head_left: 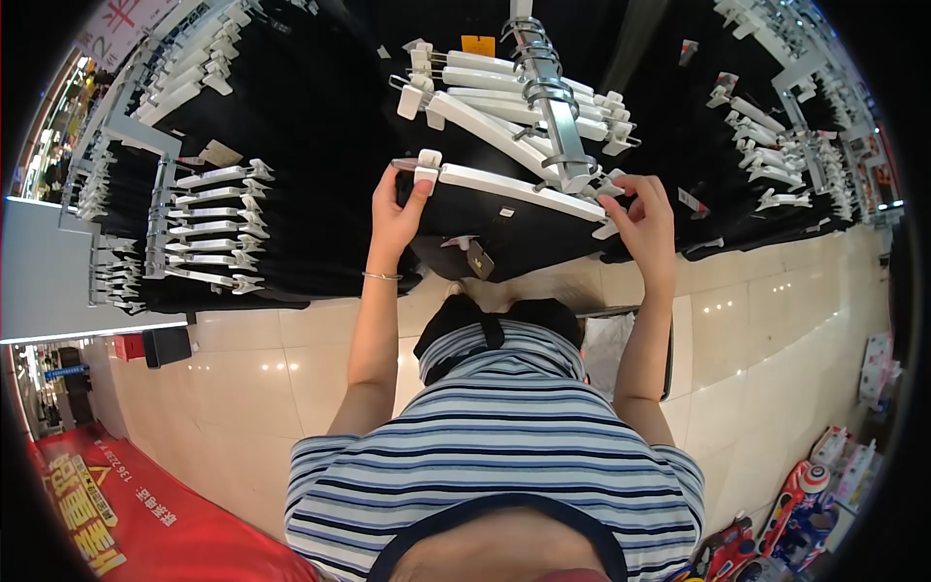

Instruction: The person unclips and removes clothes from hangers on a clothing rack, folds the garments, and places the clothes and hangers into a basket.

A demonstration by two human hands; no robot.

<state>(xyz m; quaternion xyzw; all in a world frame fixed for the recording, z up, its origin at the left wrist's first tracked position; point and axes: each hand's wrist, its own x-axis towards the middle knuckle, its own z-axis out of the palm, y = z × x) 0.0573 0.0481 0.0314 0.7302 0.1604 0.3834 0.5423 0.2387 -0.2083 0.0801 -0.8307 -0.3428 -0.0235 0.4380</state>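
A white clip hanger (519,189) hangs at the front end of a metal display rail (558,107), with black trousers or a similar dark garment (456,218) below it. My left hand (396,215) pinches the clip at the hanger's left end between thumb and fingers. At the other end, my right hand (642,228) has its thumb and fingertips closed around the right clip. A dark tag (480,260) dangles from the garment. Behind it, several more white hangers (495,107) carry black garments on the same rail, one of them set at a slant.
White hangers with black clothes (211,228) line a rack on the left, and more hangers (766,145) are on the right. A red printed cover (165,504) lies at lower left. Boxed toys (795,504) stand at lower right on the tiled floor (252,388).
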